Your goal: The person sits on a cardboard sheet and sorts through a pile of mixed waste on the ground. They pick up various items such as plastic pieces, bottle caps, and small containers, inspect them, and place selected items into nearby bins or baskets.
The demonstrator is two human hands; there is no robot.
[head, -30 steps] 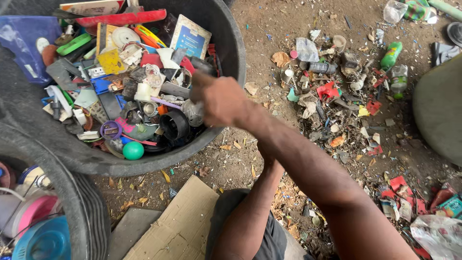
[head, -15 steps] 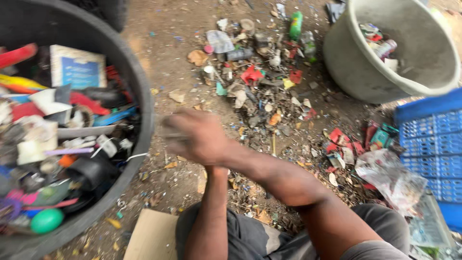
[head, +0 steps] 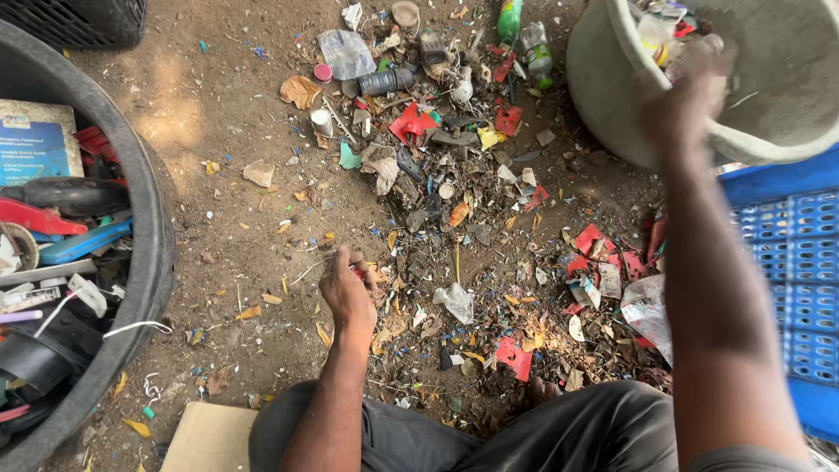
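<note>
Scrap litter (head: 472,175) covers the dirt ground, a loose heap of plastic shards, crushed bottles, red fragments and dry leaves, and everything else sits around it. On the near-left edge of that heap the left hand (head: 347,293) hangs low over the ground, forearm rising straight up from the person's lap, wrist slightly bent, fingers curled inward in a narrow pinch around a small reddish piece (head: 358,273) that peeks out between fingertips and thumb; how firmly it is held cannot be told. To the far right of the heap the right hand (head: 686,105) is stretched out at the end of a long, straight arm, reaching over the rim of a pale grey tub (head: 603,96). That hand is blurred, its fingers appear spread loosely above the tub's edge, and whether it holds anything cannot be told. Inside the tub lie a few bits of plastic and a clear bottle. Just past the tub, further right of the heap, stands a blue plastic crate (head: 791,262) with a gridded wall. Well to the left of the heap is a big black bin (head: 153,262), filled with mixed plastic junk, cables and a blue booklet. Near the person's knees, below the heap, a piece of flat cardboard (head: 205,437) lies on the dirt beside dark trousers (head: 542,433).
</note>
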